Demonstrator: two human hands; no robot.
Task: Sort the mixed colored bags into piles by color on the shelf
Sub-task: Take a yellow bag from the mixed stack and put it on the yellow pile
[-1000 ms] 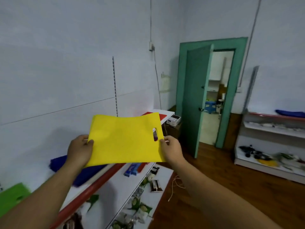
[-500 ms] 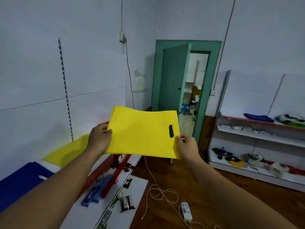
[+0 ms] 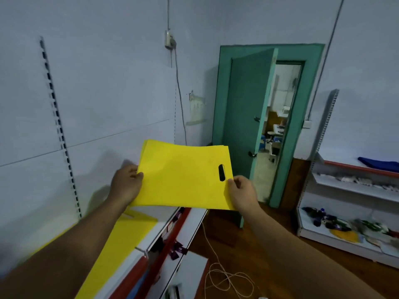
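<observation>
I hold a yellow bag (image 3: 183, 178) flat in the air, over the far end of the shelf (image 3: 163, 220) by the wall. My left hand (image 3: 126, 186) pinches its left edge, thumb on top. My right hand (image 3: 244, 193) pinches the right edge, just under the hole you carry it by. Right below and a bit nearer to me lies the yellow pile (image 3: 121, 240), flat on the shelf top. I think the next job is to put my bag on that pile. To do it well, I should bring it toward me and down and keep it flat. I should line up its edges with the pile and let go with both hands at once, so it does not slide off the front. Now I count. Two hands, both holding. One bag in them, I think, though a thin second edge shows at its top left corner, so maybe more. One yellow pile, and I cannot tell how many bags are in it. One blue bag (image 3: 380, 164) lies far off on the other shelf, by the door (image 3: 246, 117).
</observation>
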